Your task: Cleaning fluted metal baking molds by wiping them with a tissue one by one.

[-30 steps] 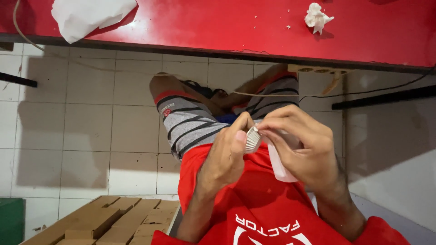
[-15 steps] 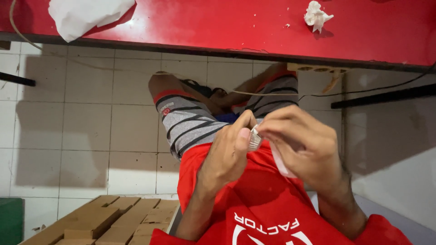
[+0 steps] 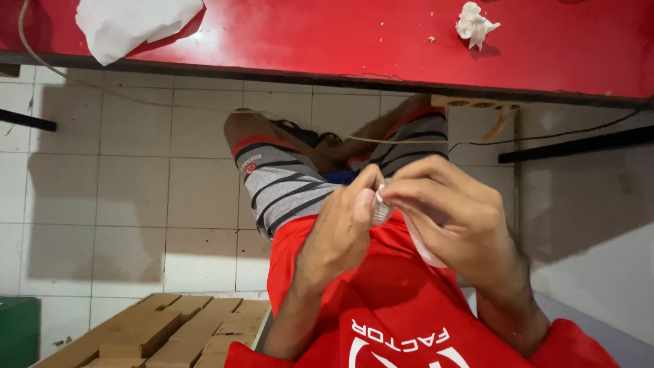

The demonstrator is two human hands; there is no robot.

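Both my hands pinch the small clear plastic piece (image 3: 379, 212) as before; left hand (image 3: 340, 235) fingers clenched on it; right hand (image 3: 456, 218) has edged slightly lower, fingers grasping it, near the red table (image 3: 340, 41).

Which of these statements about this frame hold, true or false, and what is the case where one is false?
1. Both hands meet on a small clear item over the lap. True; the left hand and right hand pinch it together.
2. The table top is blue. False; it is red.
3. A crumpled white tissue lies on the table. True.
4. The person wears plain black shorts. False; the shorts are grey with dark stripes.
5. Cardboard boxes lie on the tiled floor at lower left. True.
6. The white cloth lies on the floor. False; it rests on the table.
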